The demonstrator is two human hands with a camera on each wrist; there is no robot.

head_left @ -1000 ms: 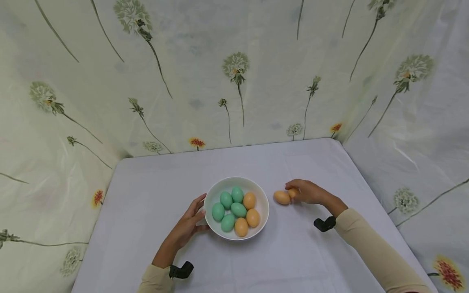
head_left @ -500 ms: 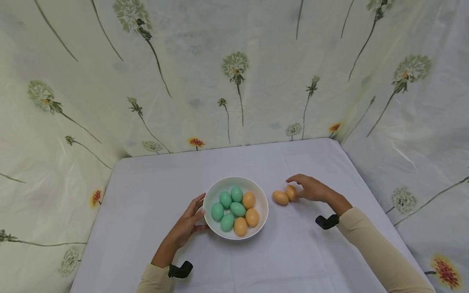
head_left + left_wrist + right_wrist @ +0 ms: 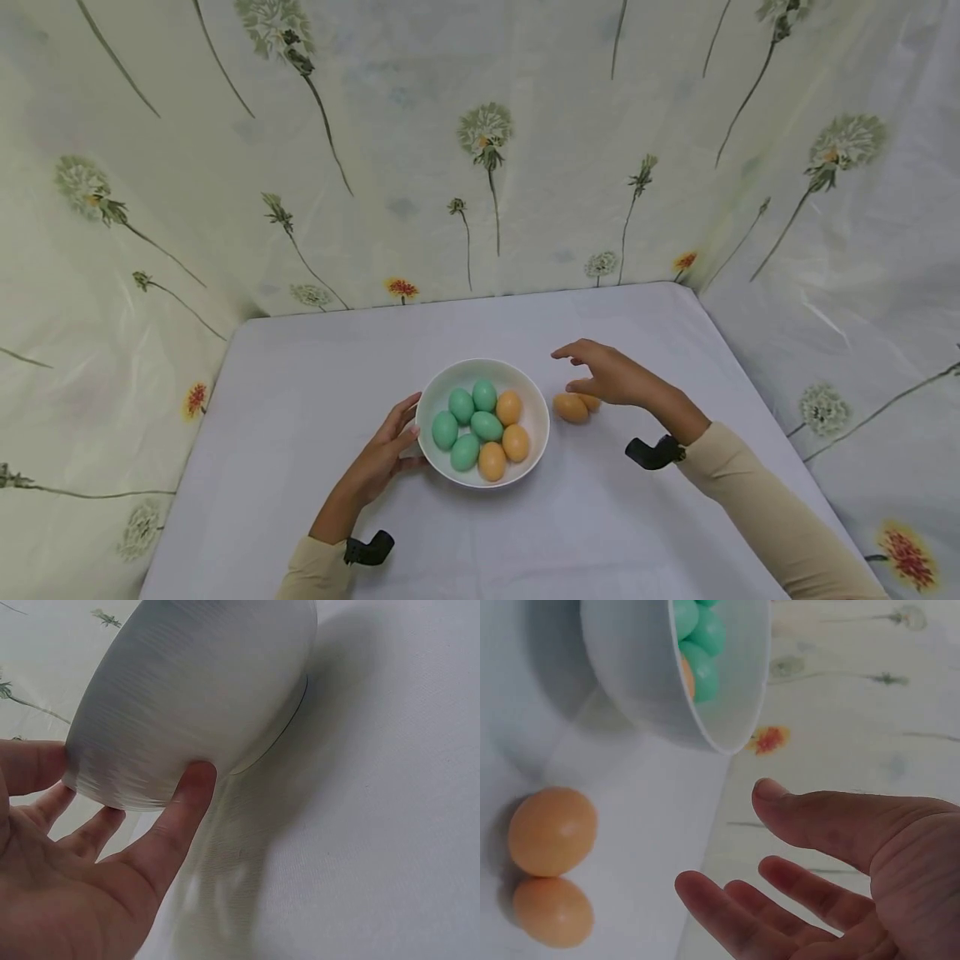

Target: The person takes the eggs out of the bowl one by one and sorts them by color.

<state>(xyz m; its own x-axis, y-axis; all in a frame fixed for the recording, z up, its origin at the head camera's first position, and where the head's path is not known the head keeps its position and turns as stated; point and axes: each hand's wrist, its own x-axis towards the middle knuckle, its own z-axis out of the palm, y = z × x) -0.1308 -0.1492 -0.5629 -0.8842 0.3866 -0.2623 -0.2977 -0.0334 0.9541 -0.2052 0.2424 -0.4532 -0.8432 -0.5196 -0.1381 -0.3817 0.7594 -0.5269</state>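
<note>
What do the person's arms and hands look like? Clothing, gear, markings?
Long, plain beige sleeves: left sleeve and right sleeve, both ending near the wrist. Each wrist carries a small black, bent device: left device, right device. The left hand and right hand are bare, no gloves or rings visible. No cables or markings show.

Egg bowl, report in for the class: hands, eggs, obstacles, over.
Left hand touching the bowl; right hand empty, near two loose orange eggs. Inside: five green eggs, three orange ones. No obstacle seen between loose eggs and bowl.
</note>
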